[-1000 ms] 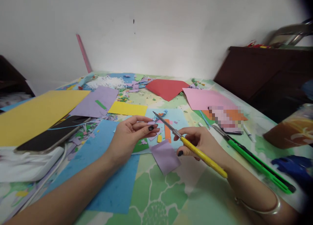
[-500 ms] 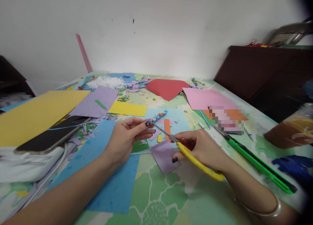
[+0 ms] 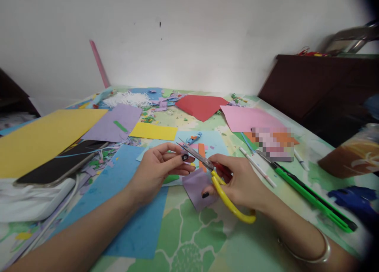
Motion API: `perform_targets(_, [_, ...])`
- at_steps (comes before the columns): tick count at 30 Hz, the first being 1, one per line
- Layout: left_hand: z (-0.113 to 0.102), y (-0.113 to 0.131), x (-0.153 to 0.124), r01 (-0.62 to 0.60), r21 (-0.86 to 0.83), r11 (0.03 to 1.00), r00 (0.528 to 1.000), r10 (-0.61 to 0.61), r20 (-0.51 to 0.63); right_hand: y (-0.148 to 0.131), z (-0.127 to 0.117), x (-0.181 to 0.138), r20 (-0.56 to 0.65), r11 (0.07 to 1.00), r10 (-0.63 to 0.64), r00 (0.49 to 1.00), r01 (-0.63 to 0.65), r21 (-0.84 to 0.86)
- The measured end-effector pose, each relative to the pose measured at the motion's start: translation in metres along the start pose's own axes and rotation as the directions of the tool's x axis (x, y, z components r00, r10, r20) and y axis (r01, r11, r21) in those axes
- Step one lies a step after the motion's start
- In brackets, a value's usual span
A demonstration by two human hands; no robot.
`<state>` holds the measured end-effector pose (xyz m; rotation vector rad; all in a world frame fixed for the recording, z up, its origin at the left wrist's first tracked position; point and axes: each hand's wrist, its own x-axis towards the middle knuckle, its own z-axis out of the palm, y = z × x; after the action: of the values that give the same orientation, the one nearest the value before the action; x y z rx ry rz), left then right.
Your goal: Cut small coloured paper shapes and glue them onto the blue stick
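Observation:
My left hand is closed in a pinch on a tiny purple paper scrap above the table. My right hand grips yellow-handled scissors, its fingers through the loops. The metal blades point up-left and reach the scrap at my left fingertips. A purple paper square lies flat just under both hands, on a light blue sheet that carries an orange strip.
Coloured sheets cover the table: yellow, purple, blue, red, pink. A phone lies at the left on a white object. Green-handled scissors and a white pen lie at the right. Dark cabinet beyond.
My right hand turned the scissors so the handles swung down and left, and the blades came in against the scrap. My left hand stayed nearly still, pinching.

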<state>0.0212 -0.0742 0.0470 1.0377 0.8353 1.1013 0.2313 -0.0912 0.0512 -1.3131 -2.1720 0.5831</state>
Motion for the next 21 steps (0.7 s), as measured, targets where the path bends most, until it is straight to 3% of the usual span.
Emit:
perform_targets(6, [0.002,-0.001,-0.001,0.009,-0.001,1.000,1.000,-0.009,0.009,-0.004,0.008,-0.003,-0.055,0.996,-0.027,0.998,0.022,-0.088])
perform_targets(21, [0.003,-0.003,-0.002,0.003,-0.075,0.997,1.000,-0.002,0.021,-0.006,0.016,-0.006,-0.137,0.993,-0.065,0.988,0.051,-0.104])
